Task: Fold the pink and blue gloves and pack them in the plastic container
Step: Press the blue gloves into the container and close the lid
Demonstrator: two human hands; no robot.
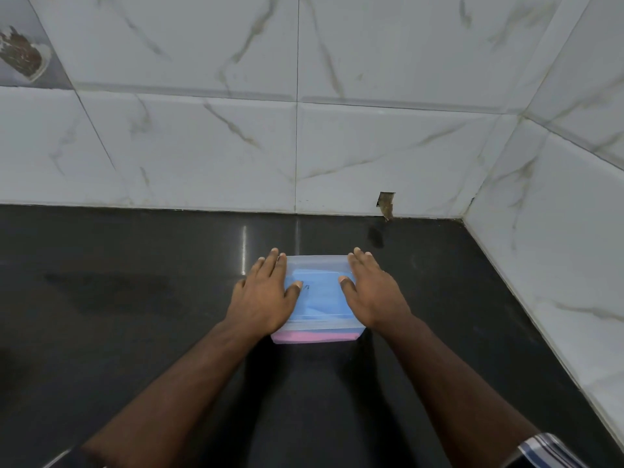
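Both hands lie flat on the clear rectangular plastic container (317,298), fingers straight and close together, nothing pinched or curled around. Her or his left hand (265,293) covers the container's left side, thumb tip resting on the translucent lid (315,265); the right hand (373,290) covers the right side the same way, thumb turned inward onto the lid. The container sits on the glossy black stone counter (135,315), well short of the white marble-veined wall tiles (202,146) behind it. Through the lid the folded blue glove (319,295) shows as a flat blue sheet; below it, along the container's near wall, a strip of the pink glove (315,336) is visible. How the gloves are folded cannot be made out, and the palms hide the container's side edges. A small dark mark on the lid beside the left thumb is unreadable.
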